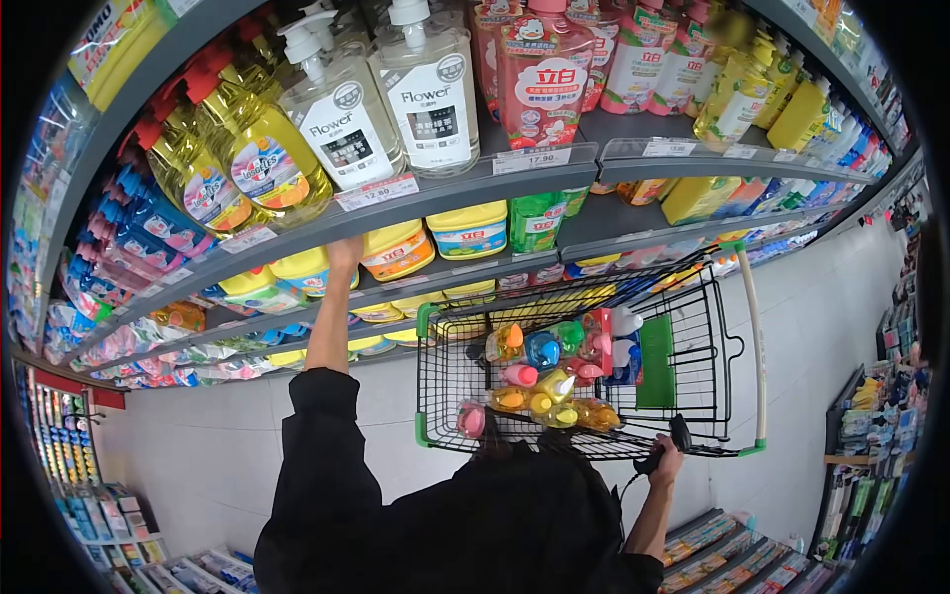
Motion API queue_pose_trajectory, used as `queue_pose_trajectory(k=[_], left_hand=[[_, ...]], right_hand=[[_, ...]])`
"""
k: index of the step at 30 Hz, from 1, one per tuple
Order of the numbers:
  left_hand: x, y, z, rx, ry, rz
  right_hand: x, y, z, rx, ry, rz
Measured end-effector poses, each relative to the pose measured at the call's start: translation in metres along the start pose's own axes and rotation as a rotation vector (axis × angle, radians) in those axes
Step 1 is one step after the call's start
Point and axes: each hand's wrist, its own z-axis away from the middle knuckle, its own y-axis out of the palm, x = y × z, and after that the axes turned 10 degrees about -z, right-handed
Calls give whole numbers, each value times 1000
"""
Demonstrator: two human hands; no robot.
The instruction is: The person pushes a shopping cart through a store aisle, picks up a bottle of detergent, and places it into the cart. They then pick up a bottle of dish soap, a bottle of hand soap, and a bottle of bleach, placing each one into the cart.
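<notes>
My left hand (pixel 345 251) reaches into the shelf row below the top one, between yellow-capped jugs. Its fingers are hidden under the upper shelf's edge. Right beside it stand a jug of orange-labelled detergent (pixel 398 249) and a blue-labelled yellow jug (pixel 303 270). My right hand (pixel 667 461) is closed around a black handheld device (pixel 679 434) with a thin cord, at the near side of the shopping cart (pixel 554 450). In the cart lie several bottles, among them a blue bottle (pixel 542 349), a green bottle (pixel 568 337) and an amber bottle (pixel 598 414).
Along the top shelf (pixel 475 178) stand clear Flower pump bottles (pixel 427 94), a pink refill bottle (pixel 542 84) and yellow bottles with red caps (pixel 262 148). Grey floor (pixel 237 436) runs under the cart. More stocked racks (pixel 876 436) stand at the right.
</notes>
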Motion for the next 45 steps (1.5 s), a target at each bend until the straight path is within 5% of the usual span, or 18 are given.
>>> queue_pose_trajectory(k=[11, 23, 28, 35, 37, 40, 45], left_hand=[[19, 8, 0, 131, 72, -98], [-35, 18, 30, -420, -343, 334], [-6, 11, 28, -79, -285, 223], [-5, -5, 27, -39, -175, 154], [-31, -28, 31, 134, -445, 207], [-56, -34, 86, -70, -391, 374], [-65, -2, 287, 187, -458, 93]], right_hand=[[0, 2, 15, 37, -40, 53], [-1, -8, 22, 23, -18, 90], [7, -22, 1, -33, 202, 15], [9, -30, -17, -8, 232, 105], [13, -30, -20, 20, 245, 113], [20, -23, -18, 24, 207, 97], [24, -23, -26, 78, 170, -3]])
